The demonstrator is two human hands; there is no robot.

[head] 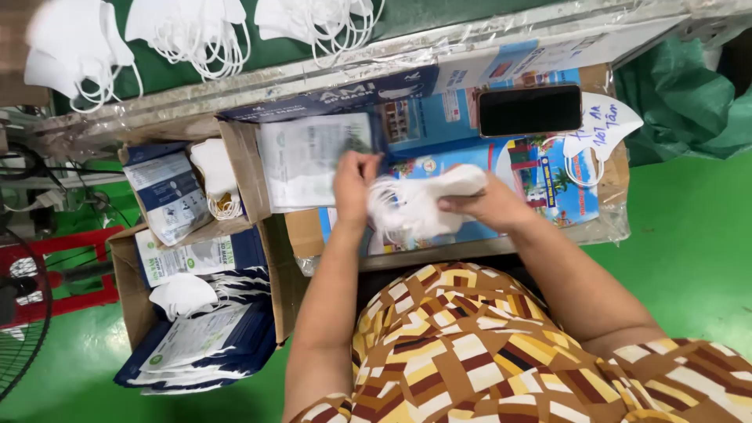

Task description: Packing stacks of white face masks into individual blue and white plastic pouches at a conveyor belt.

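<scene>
- Your right hand (487,205) clasps a bundle of white masks (423,204) over the work table (564,227); its long axis runs left to right, slightly up toward the right.
- Your left hand (352,184) pinches the bundle's left end among the ear loops, so both hands are on it.
- The flat pouch (309,160) lies just left of your left hand, touching or nearly so.
- The cardboard box (125,274) at lower left holds stacked pouches and a loose mask.
- A black phone (530,110) lies beyond the bundle.
</scene>
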